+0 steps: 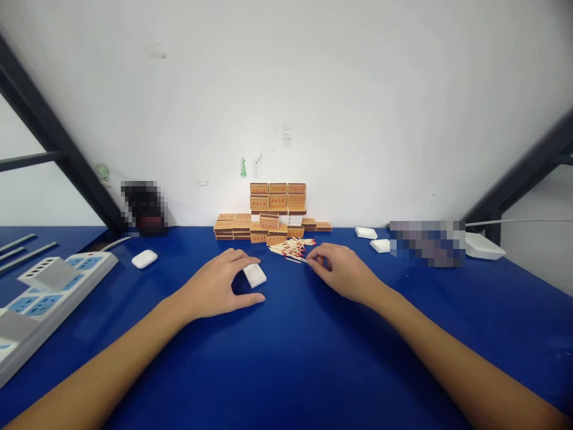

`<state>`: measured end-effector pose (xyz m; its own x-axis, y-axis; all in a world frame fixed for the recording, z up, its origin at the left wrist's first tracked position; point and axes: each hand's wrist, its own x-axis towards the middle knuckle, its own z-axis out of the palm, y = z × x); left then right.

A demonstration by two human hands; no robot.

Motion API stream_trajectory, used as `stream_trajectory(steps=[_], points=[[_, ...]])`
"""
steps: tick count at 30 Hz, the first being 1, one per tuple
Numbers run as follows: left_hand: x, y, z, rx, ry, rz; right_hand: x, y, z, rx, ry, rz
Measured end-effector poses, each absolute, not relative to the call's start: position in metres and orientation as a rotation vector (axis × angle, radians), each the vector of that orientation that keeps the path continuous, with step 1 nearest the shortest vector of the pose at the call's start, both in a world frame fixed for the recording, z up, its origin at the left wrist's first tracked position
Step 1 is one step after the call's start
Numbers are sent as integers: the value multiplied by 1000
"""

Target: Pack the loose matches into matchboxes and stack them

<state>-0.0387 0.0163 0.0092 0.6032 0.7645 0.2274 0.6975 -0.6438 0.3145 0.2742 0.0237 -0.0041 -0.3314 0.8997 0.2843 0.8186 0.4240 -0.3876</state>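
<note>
A match (302, 259) is pinched in the right hand (339, 269), just off the match pile (290, 247) near the blue desk's (286, 358) back edge. Left hand's (222, 282) fingers are spread wide around a little white tray (256, 275).

A pale, off-white wall (358, 107) rises behind a deep-blue desk (286, 370), marked by grey scuffs (286, 138) and a small green smear (243, 167). Dark slanting beams, one on the left (45, 122) with a crossbar (27, 160), another on the right (528, 170), flank it under soft, fairly even light.
</note>
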Motion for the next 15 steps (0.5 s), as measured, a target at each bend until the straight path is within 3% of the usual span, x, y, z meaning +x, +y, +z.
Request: stream_trajectory(steps=[15], points=[[-27,11,1,2516,1187,570,272,29,-16,-1434,-2175,189]])
